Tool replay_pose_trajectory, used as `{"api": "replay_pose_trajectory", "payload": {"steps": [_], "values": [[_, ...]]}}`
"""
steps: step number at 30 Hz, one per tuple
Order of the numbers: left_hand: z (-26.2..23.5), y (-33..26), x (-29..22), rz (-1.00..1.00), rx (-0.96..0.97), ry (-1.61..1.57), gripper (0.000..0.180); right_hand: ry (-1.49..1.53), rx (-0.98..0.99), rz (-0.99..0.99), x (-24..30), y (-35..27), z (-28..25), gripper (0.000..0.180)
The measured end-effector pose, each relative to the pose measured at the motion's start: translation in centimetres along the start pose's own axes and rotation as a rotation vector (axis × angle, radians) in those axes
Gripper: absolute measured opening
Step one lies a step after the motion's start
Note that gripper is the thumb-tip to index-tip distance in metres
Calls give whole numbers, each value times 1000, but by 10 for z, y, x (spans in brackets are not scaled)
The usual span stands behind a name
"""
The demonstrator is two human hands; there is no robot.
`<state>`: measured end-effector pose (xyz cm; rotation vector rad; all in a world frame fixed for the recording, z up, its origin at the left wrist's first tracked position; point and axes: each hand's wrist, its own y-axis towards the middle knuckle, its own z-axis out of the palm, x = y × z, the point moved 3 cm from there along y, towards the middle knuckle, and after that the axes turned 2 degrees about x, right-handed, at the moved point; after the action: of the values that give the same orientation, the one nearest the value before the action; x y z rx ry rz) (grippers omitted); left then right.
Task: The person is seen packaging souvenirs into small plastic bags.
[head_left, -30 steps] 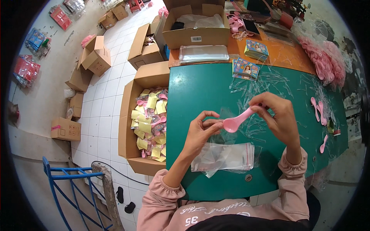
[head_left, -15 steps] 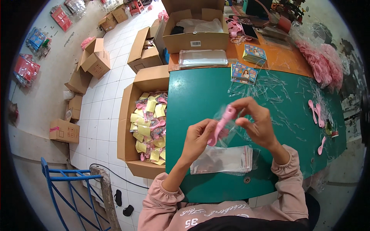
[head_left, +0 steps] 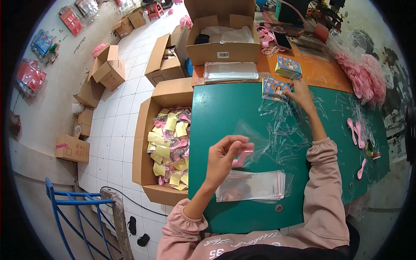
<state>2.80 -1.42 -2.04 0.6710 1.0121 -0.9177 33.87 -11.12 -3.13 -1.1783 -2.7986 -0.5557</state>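
My left hand (head_left: 221, 158) is raised over the near part of the green table, its fingers closed on a clear plastic bag (head_left: 255, 145). Inside the bag is a pink spoon (head_left: 242, 158), partly covered by my fingers. Farther off, my right hand (head_left: 301, 96) reaches to the front stack of colourful printed cards (head_left: 274, 88). Its thumb and fingertips pinch the right edge of a card there. Below my left hand lies a pile of flat clear bags (head_left: 251, 186).
An open carton (head_left: 145, 143) of packed spoons with yellow cards stands left of the green table (head_left: 225, 112). Clear plastic strips (head_left: 281, 128) litter it. Loose pink spoons (head_left: 357, 132) lie at right. Behind are another card stack (head_left: 289, 66), a bag bundle (head_left: 230, 71) and a cardboard box (head_left: 223, 50).
My right hand has left the bagged spoon and moved away to the card stack. My left hand keeps its hold, and the spoon sits lower in the bag.
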Motion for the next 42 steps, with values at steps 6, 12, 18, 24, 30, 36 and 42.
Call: {"api": "replay_pose_trajectory", "payload": {"steps": [6,12,18,24,30,36,42], "values": [[8,1,-9,56,48,96,21,462,61,22,5,3,-12,16],[7,5,-17,85,0,152,21,1087,183,-161,80,-63,-121,15],[10,9,-24,72,113,142,20,534,6,-561,114,-109,-171,19],[18,6,-31,34,238,524,20,398,-4,-438,125,-135,-177,23],[27,4,-35,96,282,666,19,389,79,-459,131,-144,-167,20],[40,0,-30,151,350,625,37,577,417,-502,130,-136,-138,20],[36,-3,-25,150,207,781,70,622,498,-579,129,-131,-115,28]]}}
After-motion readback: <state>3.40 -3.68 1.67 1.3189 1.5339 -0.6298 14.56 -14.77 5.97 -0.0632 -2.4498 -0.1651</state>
